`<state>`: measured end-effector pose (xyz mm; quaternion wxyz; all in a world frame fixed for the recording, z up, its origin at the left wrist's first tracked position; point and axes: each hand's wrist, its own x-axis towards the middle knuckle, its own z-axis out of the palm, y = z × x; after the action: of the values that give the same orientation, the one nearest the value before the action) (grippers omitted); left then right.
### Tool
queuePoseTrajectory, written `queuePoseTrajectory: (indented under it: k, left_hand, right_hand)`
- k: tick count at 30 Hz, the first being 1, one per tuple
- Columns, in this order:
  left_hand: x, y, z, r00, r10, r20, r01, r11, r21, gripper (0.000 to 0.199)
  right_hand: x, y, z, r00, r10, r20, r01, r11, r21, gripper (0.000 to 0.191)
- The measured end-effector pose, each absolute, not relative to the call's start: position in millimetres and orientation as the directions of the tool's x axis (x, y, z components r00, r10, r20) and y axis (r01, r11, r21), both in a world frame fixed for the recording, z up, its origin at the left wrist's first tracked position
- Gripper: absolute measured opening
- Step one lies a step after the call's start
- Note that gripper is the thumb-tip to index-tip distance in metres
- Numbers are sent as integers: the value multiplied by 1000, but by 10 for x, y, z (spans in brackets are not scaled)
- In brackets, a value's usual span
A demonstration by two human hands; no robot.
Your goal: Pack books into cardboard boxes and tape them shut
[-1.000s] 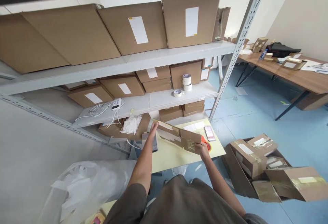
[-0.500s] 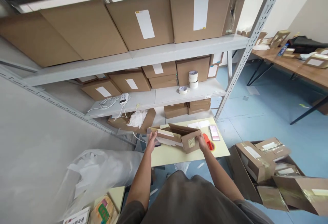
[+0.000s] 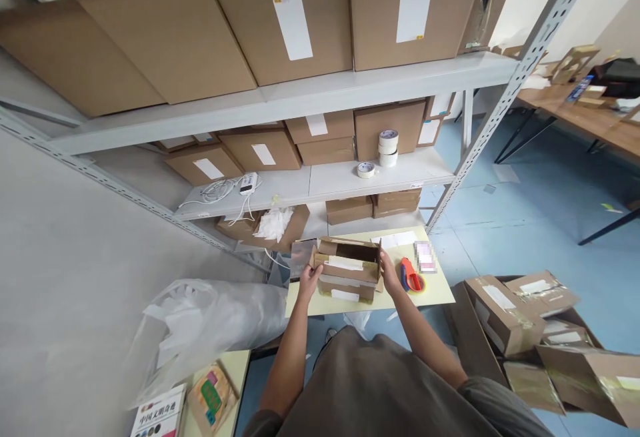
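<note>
Left fingers (image 3: 315,271) grip an open cardboard box (image 3: 353,275) above the desk (image 3: 440,296), right fingers (image 3: 385,263) seemingly gripping its end, where even, light pressure should keep it square

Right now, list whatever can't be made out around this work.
All in the head view:
- Box: its inside bottom, hidden by its near side and shadow.
- Paper: its print, blurred into blocks.
- Tape rolls: their label print, too small to read.
- Book: its lower part, cut off by the bottom edge.
- Desk: its far right, cut off by the right edge.
</note>
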<state>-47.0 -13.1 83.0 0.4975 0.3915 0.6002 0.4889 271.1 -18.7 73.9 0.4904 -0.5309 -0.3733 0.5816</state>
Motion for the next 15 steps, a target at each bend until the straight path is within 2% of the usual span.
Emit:
queuePoseTrajectory:
  k: [3, 7, 9, 12, 15]
  left_hand:
    - [-462, -140, 880, -158, 971, -179, -14, 179, 984, 75]
    - [-619, -16, 1079, -81, 984, -161, 155, 172, 973, 67]
    - [-726, 135, 1224, 1, 977, -214, 291, 204, 935, 57]
    - [-819, 413, 1419, 220, 916, -336, 529, 178, 830, 49]
    - [-808, 642, 1518, 253, 857, -448, 672, 178, 719, 68]
  right_hand:
    - [2697, -144, 819, 99, 964, -247, -219, -221, -950, 65]
    - [2715, -81, 937, 122, 971, -203, -229, -172, -958, 62]
    - [2735, -75, 980, 107, 980, -170, -218, -143, -965, 59]
    - [2759, -80, 1027, 83, 983, -161, -209, -141, -968, 56]
    - [2770, -72, 1049, 49, 984, -170, -196, -157, -968, 52]
